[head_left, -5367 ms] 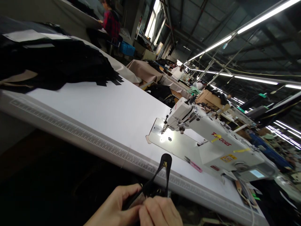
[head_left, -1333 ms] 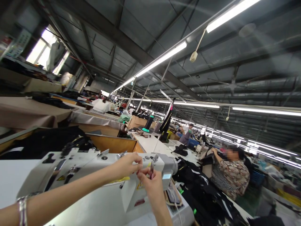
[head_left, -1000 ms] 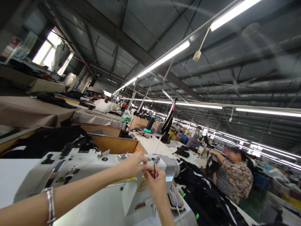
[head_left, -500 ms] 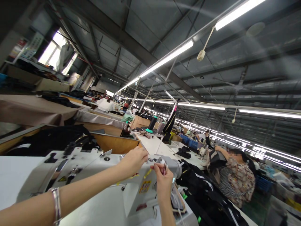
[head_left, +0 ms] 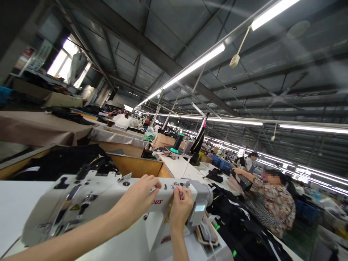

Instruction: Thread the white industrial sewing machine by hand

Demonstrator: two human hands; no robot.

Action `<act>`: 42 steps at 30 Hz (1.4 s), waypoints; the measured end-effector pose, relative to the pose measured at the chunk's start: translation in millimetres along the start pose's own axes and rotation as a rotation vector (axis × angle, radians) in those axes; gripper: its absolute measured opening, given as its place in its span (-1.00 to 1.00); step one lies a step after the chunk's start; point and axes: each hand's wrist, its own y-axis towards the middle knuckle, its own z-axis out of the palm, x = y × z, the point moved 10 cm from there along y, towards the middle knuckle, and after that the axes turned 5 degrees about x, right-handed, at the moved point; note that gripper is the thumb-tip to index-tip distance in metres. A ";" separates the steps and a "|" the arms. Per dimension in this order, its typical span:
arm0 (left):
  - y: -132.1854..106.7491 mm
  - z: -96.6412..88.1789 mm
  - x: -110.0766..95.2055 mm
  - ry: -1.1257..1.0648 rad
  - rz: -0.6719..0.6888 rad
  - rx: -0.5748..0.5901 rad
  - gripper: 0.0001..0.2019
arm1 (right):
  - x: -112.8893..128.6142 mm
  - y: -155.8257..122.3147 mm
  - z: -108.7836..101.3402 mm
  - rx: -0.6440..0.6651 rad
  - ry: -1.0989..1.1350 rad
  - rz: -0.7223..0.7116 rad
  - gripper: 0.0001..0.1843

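The white sewing machine stretches across the front of the view, its head at the left and its handwheel at the right. Over the top of its arm, my left hand is open, with bent fingers and the thumb apart; no object shows in it. My right hand is closed in a pinch at the metal thread guides. Slim dark-red tweezers are partly visible among its fingers. Any thread at the fingertips is too fine to make out.
Black garments are heaped right of the machine. A wooden bin with dark cloth lies behind it. Thread cones stand on a stand beyond. A co-worker in a patterned top handles fabric at the right.
My left hand has moved left, its thumb now apart from the fingers. My right hand has shifted slightly left against the thread guides, and the tweezers show less.
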 end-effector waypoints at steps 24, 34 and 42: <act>-68.9 3.6 -0.5 -0.152 0.104 0.045 -0.74 | 27.6 22.6 17.7 0.515 -0.416 -0.387 -0.69; -93.9 4.3 43.7 -0.176 0.085 -0.089 -0.76 | 28.0 6.7 12.2 0.497 -0.427 -0.473 -0.49; -166.3 -55.2 44.6 -0.138 -0.078 -0.118 -0.77 | 57.1 -44.2 -35.0 0.377 -0.348 -0.402 -0.52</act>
